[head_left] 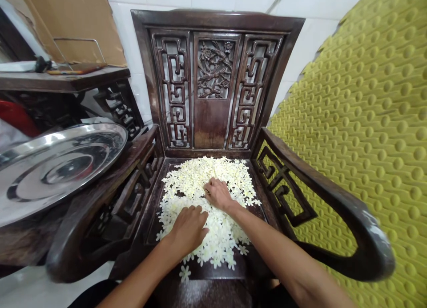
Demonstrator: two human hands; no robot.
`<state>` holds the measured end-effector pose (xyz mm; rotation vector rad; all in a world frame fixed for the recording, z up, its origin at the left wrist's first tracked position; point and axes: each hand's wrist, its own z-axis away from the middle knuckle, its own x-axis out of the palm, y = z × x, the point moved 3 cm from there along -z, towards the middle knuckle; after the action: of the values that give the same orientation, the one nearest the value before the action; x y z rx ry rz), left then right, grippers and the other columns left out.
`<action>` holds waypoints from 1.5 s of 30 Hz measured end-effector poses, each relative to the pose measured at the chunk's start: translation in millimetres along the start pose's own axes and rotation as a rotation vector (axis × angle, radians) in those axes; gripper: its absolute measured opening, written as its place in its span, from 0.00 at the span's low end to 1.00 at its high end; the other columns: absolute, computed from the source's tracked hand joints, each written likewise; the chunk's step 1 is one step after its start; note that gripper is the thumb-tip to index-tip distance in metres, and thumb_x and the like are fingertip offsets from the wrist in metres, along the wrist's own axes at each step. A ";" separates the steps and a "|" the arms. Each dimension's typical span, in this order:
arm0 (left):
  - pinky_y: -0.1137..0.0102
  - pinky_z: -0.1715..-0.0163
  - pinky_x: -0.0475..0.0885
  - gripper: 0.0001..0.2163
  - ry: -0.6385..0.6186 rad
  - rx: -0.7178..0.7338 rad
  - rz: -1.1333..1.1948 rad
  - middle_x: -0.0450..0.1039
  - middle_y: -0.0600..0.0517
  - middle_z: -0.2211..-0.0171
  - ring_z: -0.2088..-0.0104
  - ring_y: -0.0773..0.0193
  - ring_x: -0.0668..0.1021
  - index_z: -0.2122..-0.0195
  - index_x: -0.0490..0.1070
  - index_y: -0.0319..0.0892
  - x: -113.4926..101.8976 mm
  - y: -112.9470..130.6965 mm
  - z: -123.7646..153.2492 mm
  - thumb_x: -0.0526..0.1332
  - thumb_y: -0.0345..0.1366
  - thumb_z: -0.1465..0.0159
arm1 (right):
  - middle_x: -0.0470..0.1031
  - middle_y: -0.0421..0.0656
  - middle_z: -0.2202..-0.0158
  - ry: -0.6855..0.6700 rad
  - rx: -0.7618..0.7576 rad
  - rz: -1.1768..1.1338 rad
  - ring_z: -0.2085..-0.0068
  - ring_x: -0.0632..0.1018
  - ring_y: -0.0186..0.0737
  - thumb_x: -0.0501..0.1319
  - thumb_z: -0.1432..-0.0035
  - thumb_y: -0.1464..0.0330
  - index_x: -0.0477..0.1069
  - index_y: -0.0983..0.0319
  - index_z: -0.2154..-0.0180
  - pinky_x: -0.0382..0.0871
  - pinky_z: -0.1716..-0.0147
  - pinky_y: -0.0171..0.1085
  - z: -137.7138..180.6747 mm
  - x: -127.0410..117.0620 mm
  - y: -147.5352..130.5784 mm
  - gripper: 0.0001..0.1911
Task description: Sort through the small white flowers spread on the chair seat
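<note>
Currently — left hand (188, 230) and right hand (218, 194) flat, open, gripping nothing, resting on loose white blossoms (220, 239) heaped on a dark carved armchair seat (210, 163) — steel tray (56, 166) at left, white wall tiles (140, 41) behind, yellow-green dimpled mat (376, 121) at right.

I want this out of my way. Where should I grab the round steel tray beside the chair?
Take the round steel tray by its raised rim nearest the chair, coming from above with your left hand. That edge looks tilted up and free, so your grip can curl under; the smooth dish offers little else.
</note>
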<state>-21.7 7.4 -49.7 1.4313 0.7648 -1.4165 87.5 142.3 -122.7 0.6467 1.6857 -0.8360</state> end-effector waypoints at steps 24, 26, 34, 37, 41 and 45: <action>0.67 0.68 0.75 0.08 0.368 -0.188 1.322 0.78 0.50 0.74 0.70 0.59 0.81 0.67 0.74 0.39 -16.5 -12.4 -35.7 0.64 0.40 0.42 | 0.70 0.40 0.72 0.126 -0.124 -0.205 0.68 0.71 0.37 0.55 0.33 0.68 0.66 0.62 0.70 0.57 0.63 0.36 70.2 -115.7 -32.7 0.12; 0.67 0.67 0.75 0.08 0.345 -0.185 1.396 0.78 0.50 0.75 0.71 0.60 0.80 0.69 0.73 0.39 -12.9 -9.4 -36.6 0.67 0.38 0.44 | 0.71 0.42 0.69 0.103 -0.158 -0.199 0.66 0.71 0.39 0.53 0.31 0.67 0.68 0.62 0.65 0.58 0.61 0.37 81.3 -116.8 -33.2 0.10; 0.66 0.61 0.76 0.08 0.456 -0.084 1.278 0.80 0.47 0.66 0.65 0.59 0.81 0.66 0.78 0.39 -19.3 11.6 -31.0 0.68 0.38 0.44 | 0.74 0.46 0.65 0.089 -0.169 -0.306 0.63 0.72 0.41 0.47 0.29 0.67 0.72 0.61 0.58 0.61 0.57 0.40 101.3 -120.4 -25.5 0.15; 0.66 0.60 0.76 0.08 0.487 -0.102 1.344 0.81 0.47 0.65 0.65 0.59 0.81 0.67 0.80 0.40 -21.5 16.5 -32.3 0.70 0.38 0.46 | 0.75 0.46 0.65 0.171 -0.101 -0.429 0.62 0.73 0.42 0.52 0.31 0.64 0.74 0.60 0.59 0.62 0.57 0.41 102.0 -124.5 -19.3 0.13; 0.65 0.60 0.77 0.10 0.355 -0.155 1.625 0.81 0.49 0.69 0.68 0.61 0.81 0.67 0.79 0.38 -24.3 17.1 -36.5 0.71 0.39 0.46 | 0.75 0.44 0.68 0.258 0.035 -0.716 0.65 0.73 0.40 0.58 0.35 0.61 0.74 0.60 0.65 0.64 0.62 0.39 99.8 -132.6 -13.0 0.11; 0.66 0.61 0.77 0.09 0.185 -0.101 1.823 0.78 0.51 0.70 0.71 0.67 0.79 0.68 0.78 0.37 -27.5 20.0 -34.5 0.71 0.38 0.45 | 0.71 0.39 0.76 0.111 0.128 -1.200 0.74 0.69 0.34 0.64 0.40 0.59 0.73 0.62 0.70 0.62 0.72 0.34 96.7 -131.9 -13.6 0.13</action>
<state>6.0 37.0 -23.2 1.3743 -0.4561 0.1805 167.3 56.4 -7.9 -0.3518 2.0876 -1.7521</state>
